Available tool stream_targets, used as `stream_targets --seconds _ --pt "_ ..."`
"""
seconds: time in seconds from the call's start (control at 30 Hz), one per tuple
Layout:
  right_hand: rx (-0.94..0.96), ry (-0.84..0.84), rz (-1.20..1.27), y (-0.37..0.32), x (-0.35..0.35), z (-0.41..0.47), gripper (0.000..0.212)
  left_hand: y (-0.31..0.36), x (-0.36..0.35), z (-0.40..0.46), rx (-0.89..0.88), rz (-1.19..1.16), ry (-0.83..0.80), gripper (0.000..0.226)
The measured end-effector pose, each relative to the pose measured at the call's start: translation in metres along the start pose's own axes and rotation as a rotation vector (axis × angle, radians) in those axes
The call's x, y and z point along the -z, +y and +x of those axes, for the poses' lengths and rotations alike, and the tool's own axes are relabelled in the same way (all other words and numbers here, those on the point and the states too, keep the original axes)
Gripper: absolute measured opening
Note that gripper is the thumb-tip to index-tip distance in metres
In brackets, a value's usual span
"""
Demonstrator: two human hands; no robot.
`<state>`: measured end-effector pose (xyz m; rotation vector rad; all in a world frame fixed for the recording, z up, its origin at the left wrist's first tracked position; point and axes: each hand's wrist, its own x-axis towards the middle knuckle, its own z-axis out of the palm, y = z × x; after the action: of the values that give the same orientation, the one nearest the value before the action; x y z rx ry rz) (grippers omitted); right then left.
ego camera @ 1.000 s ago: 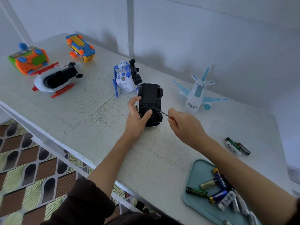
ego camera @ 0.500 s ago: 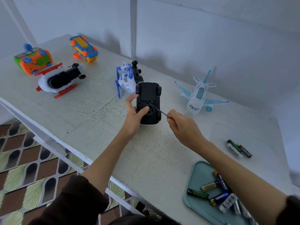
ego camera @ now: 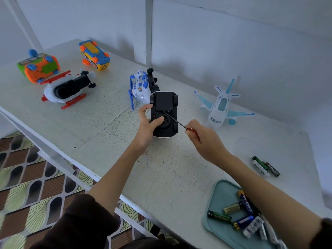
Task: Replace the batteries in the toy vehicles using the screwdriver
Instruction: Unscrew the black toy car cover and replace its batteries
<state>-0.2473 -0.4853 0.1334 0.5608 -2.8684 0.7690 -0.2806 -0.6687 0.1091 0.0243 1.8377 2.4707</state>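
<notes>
A black toy car (ego camera: 164, 105) lies upside down on the white table (ego camera: 107, 133), its underside facing me. My left hand (ego camera: 148, 128) grips its near left side, thumb pressed on the round part of the underside. My right hand (ego camera: 206, 141) holds a thin screwdriver (ego camera: 175, 120) by its red handle; the tip rests on the car's underside near the edge of the battery cover. A teal tray (ego camera: 219, 229) at the front right holds several loose batteries (ego camera: 242, 212).
A white and blue toy plane (ego camera: 220, 106) stands right of the car. A blue and white toy (ego camera: 141, 87) lies just behind it. Further left lie a white helicopter (ego camera: 68, 88), an orange-green toy (ego camera: 39, 67) and a yellow-blue toy (ego camera: 94, 54). Loose batteries (ego camera: 265, 166) lie at the right.
The view has shifted slightly. Both hands stay on the car and the screwdriver, whose tip remains on the underside.
</notes>
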Motion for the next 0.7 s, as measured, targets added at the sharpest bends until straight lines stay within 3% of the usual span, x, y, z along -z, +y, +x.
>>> stream_targets --seconds 0.4,0.7 --pt "-0.016 0.090 0.010 0.000 0.019 -0.009 0.008 0.002 0.001 0.001 0.011 0.013 -0.001 0.036" --pt "-0.051 0.034 -0.043 0.000 0.015 0.004 0.014 0.006 0.000 -0.002 0.018 0.026 -0.030 0.036"
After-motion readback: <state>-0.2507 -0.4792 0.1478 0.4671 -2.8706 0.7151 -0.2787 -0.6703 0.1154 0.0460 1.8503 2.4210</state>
